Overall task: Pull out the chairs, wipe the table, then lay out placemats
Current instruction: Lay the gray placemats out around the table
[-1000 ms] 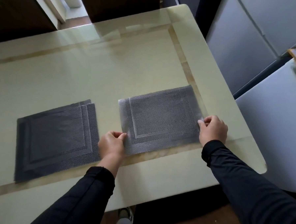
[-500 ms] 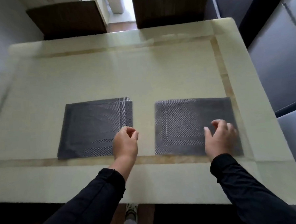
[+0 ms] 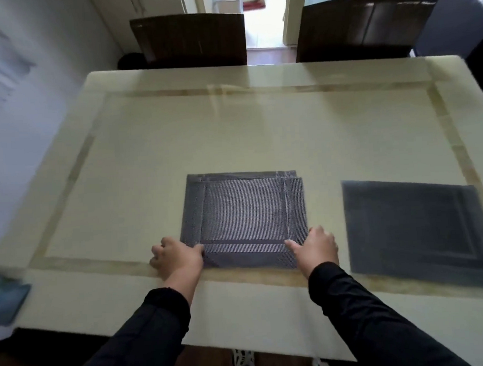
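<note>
Both hands are clamping the stack (image 3: 243, 219) at table (image 3: 232, 127) six o'clock: left hand (image 3: 178, 257) and right hand (image 3: 316, 247) on near corners. Lifting carelessly risks dragging several mats, shifting the laid mat (image 3: 416, 224) at four o'clock.

A stack of grey placemats (image 3: 243, 219) lies on the cream tabletop (image 3: 232, 133). The left hand (image 3: 178, 257) pinches its near-left corner, the right hand (image 3: 316, 247) presses its near-right corner. A single placemat (image 3: 413, 224) lies right of the right fingers (image 3: 292, 244), apart. Two dark chairs (image 3: 191, 40) stand beyond.
</note>
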Demonstrator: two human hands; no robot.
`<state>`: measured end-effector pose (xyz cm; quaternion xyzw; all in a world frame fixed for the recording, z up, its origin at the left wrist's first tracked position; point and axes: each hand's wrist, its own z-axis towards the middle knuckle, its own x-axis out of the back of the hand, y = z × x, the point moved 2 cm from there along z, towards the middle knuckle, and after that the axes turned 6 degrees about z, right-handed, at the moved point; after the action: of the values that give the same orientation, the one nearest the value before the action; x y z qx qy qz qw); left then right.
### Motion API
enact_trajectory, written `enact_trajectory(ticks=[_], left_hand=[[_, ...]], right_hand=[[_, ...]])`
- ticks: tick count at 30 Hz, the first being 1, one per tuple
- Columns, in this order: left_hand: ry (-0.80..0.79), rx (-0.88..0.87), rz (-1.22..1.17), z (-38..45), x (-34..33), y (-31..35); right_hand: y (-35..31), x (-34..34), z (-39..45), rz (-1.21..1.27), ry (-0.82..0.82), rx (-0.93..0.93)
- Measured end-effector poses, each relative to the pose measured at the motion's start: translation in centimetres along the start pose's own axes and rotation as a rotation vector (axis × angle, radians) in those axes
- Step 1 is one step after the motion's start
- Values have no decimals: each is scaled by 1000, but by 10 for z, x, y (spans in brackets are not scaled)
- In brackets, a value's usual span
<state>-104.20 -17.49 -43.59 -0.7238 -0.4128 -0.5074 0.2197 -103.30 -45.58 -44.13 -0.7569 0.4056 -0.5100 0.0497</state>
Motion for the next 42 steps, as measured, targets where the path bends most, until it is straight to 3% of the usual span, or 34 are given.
enact_trajectory(ticks=[6, 18, 25, 33, 38, 42], left_hand=[[-85, -121, -122, 23, 0, -5], [-165, -85, -220, 31, 5, 0], [-75, -181, -204, 36, 12, -7], [7, -344, -31, 41, 38, -9], [98, -566, 204, 48, 48, -10], [153, -744, 235, 58, 50, -12]], right_hand=[[-5, -13, 2, 91, 136, -227], [1, -11, 4, 194, 176, -159], [0, -8, 5, 258, 185, -80], [-10, 4, 7, 41, 220, 61], [-12, 2, 2, -210, 300, 74], [-25, -2, -13, -313, 422, 52]])
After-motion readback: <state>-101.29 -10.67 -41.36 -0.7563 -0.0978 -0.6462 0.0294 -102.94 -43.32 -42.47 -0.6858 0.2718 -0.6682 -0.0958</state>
